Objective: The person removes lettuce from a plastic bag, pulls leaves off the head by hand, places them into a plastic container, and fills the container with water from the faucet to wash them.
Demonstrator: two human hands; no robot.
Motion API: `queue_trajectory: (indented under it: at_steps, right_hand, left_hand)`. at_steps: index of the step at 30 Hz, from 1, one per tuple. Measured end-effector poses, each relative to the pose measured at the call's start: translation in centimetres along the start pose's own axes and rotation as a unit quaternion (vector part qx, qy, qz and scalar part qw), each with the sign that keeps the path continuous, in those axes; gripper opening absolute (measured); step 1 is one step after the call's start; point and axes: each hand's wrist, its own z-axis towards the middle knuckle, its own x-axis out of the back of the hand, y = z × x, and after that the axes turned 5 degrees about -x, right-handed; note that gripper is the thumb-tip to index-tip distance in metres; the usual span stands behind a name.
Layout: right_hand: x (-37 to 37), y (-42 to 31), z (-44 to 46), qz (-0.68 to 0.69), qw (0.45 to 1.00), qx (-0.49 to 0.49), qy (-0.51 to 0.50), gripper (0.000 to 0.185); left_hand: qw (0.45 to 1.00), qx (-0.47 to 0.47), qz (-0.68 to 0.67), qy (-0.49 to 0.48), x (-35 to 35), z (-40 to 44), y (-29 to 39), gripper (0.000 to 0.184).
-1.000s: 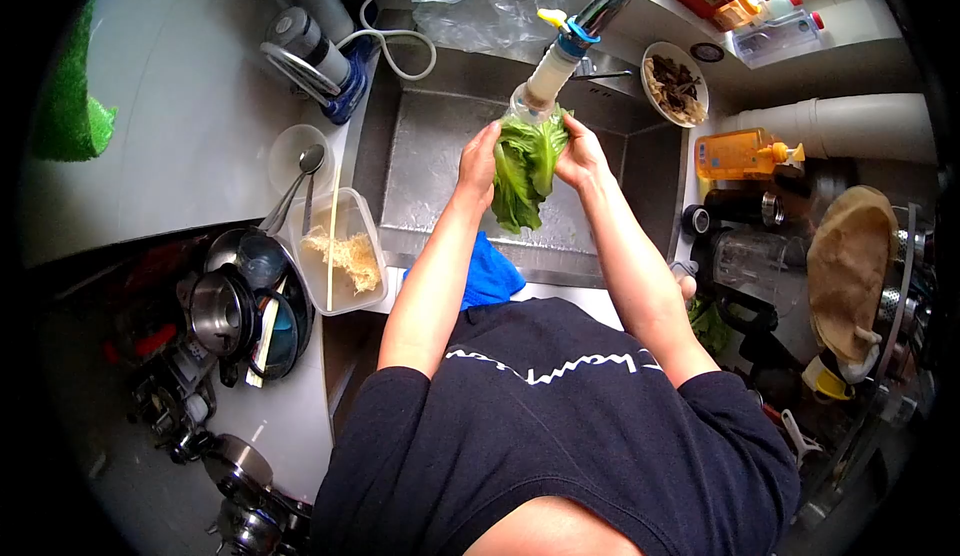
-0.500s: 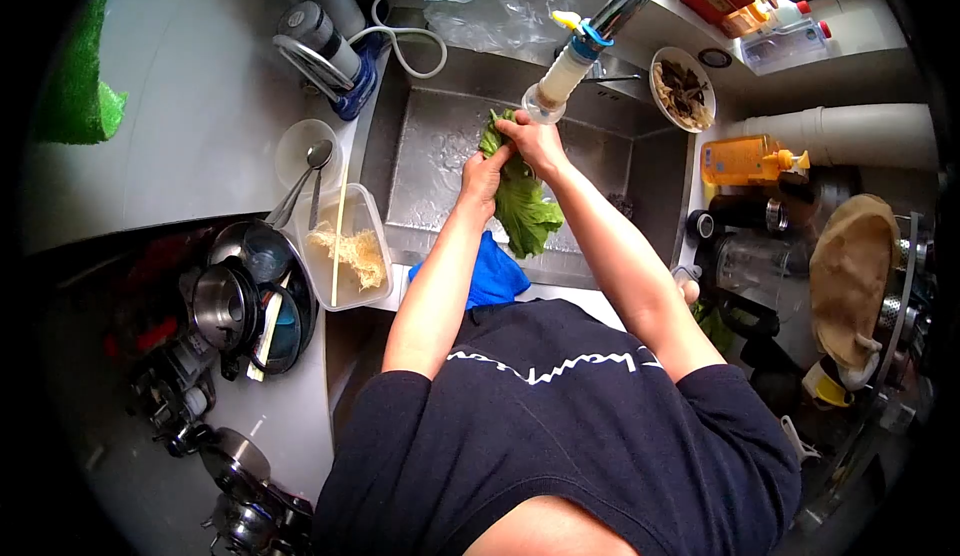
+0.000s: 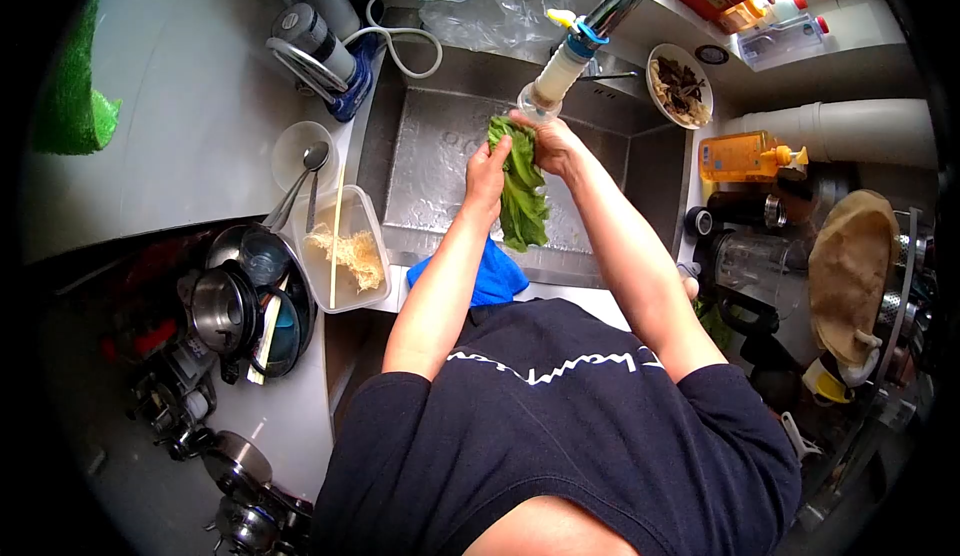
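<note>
Toward one o'clock, just off the centre of my view, the leafy greens [image 3: 522, 201] hang over the sink [image 3: 420, 156], close beneath the tap's filter nozzle [image 3: 557, 78]. I see the left hand [image 3: 487, 171] pinching the upper part of them, thumb laid across the leaf. The right hand [image 3: 556, 146] is beside their top edge, right under the nozzle; its fingers are partly hidden, so I cannot tell whether it grips or only supports. I judge this to be a rinse, though I cannot make out the flow. To do it well, I would hold lightly near the top with the left, spread the folds with the right, and turn both faces under the outlet, since grit may lodge in creases. Pinching hard could bruise or tear the leaf. I would let the loose end drain toward six o'clock, within the basin, clear of the blue cloth [image 3: 497, 278] at its near edge.
</note>
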Motion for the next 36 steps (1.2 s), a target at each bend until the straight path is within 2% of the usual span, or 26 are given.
queue_trajectory:
  at_steps: [2,3,5,7,9,10,12,13,16,18,21,24,27,29,31,32,33,35,36]
  right_hand:
    - [0.0,-0.2,0.1,-0.090,0.995,0.028,-0.012,0.020]
    - [0.1,-0.3,0.3,-0.090,0.996,0.028,-0.013,0.020]
    - [0.4,-0.3,0.7,-0.080,0.989,0.087,0.092,0.012]
    - [0.8,-0.1,0.9,-0.058,0.990,0.088,0.096,0.017]
    - [1.0,-0.1,0.8,0.046,0.996,0.055,0.056,0.018]
    - [0.9,0.0,0.5,0.046,0.996,0.056,0.056,0.018]
    - [0.9,0.3,-0.5,0.040,0.997,0.001,0.068,0.021]
    - [1.2,0.3,-1.1,0.002,0.999,-0.033,0.010,0.023]
    - [2.1,0.8,-0.7,-0.070,0.995,-0.056,-0.045,0.025]
    - [1.7,0.6,-1.4,-0.051,0.996,0.039,0.057,0.021]
    - [2.5,0.1,-1.2,-0.033,0.997,0.065,0.023,0.018]
    - [2.5,0.0,-0.8,-0.018,0.997,0.078,0.012,0.017]
    - [2.3,0.1,0.1,-0.040,0.996,0.074,0.015,0.019]
    - [1.5,-0.2,0.3,-0.042,0.993,0.099,0.040,0.024]
    - [0.8,-0.6,0.3,-0.057,0.989,0.119,0.072,0.027]
    - [0.6,-0.8,0.4,-0.073,0.983,0.150,0.080,0.027]
    - [0.6,-0.9,0.5,-0.089,0.976,0.180,0.089,0.028]
    - [0.2,-1.0,0.6,-0.079,0.979,0.167,0.086,0.025]
    - [-0.6,-1.3,0.0,-0.056,0.985,0.134,0.089,0.024]
  left_hand:
    - [0.999,-0.002,0.023,-0.028,0.9,0.3,-0.8,0.024]
    - [0.999,-0.002,0.024,-0.027,0.8,0.2,-0.5,0.024]
    - [0.999,-0.003,0.034,0.003,0.6,0.1,0.1,0.022]
    - [1.000,-0.003,0.008,0.013,0.7,0.5,0.5,0.021]
    - [1.000,-0.003,-0.019,0.022,0.9,1.2,0.8,0.019]
    - [0.999,-0.017,-0.023,0.022,1.0,1.5,0.8,0.019]
    - [0.999,-0.020,-0.030,0.020,0.9,2.0,0.9,0.018]
    - [0.999,-0.018,-0.029,0.019,0.7,2.0,0.9,0.018]
    - [0.996,-0.052,0.046,-0.047,0.2,2.3,0.3,0.021]
    - [0.998,-0.032,0.031,-0.038,0.0,1.7,0.6,0.021]
    - [1.000,-0.014,0.005,-0.025,0.3,1.8,0.8,0.025]
    - [0.996,0.057,-0.056,0.032,0.7,2.1,1.6,0.027]
    - [0.999,0.021,-0.037,0.035,1.5,3.4,1.3,0.028]
    - [0.998,0.011,0.005,0.058,2.2,3.9,1.5,0.025]
    - [0.970,-0.072,0.219,0.082,2.8,3.8,2.3,0.024]
    - [0.931,-0.099,0.332,0.112,3.0,3.5,2.6,0.026]
    - [0.931,-0.100,0.333,0.112,2.2,2.6,3.4,0.026]
    - [0.819,-0.254,0.514,0.035,0.2,0.5,4.6,0.037]
    - [0.798,-0.270,0.539,-0.004,-0.7,-0.3,5.1,0.046]
